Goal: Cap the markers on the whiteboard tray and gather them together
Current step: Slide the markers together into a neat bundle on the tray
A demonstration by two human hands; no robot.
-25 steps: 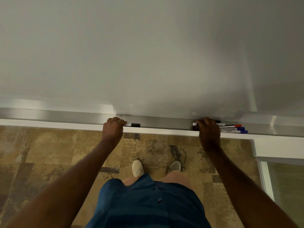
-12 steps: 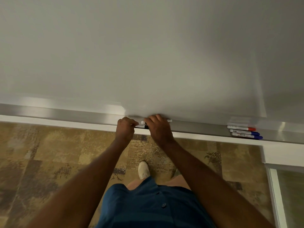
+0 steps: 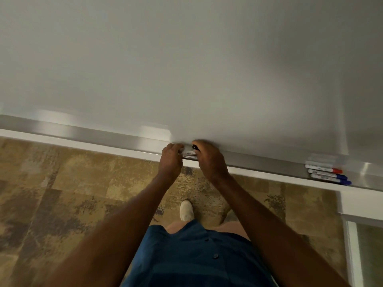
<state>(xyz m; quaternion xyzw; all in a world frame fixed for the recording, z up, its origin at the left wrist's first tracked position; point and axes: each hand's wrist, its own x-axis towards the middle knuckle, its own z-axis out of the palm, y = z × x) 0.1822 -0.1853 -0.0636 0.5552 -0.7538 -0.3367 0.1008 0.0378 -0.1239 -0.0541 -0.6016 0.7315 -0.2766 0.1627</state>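
Observation:
My left hand (image 3: 171, 160) and my right hand (image 3: 209, 161) meet over the silver whiteboard tray (image 3: 103, 137), each closed around a marker. White marker barrels (image 3: 188, 152) show in the narrow gap between the hands. A black cap (image 3: 195, 147) sticks out by my right thumb, and my fingers hide the rest. Far to the right on the tray lie three capped markers side by side: a red-capped marker (image 3: 320, 168) and two blue-capped markers (image 3: 327, 174) (image 3: 331, 180).
The whiteboard (image 3: 186, 69) fills the upper view. Below the tray runs a white ledge (image 3: 83, 145), then patterned brown carpet (image 3: 72, 193). A white frame corner (image 3: 356, 206) stands at the right. My shoes and blue shorts are below.
My right hand left the marker group on the right with one marker and came over to my left hand. Both hands now meet, shifted slightly right along the tray.

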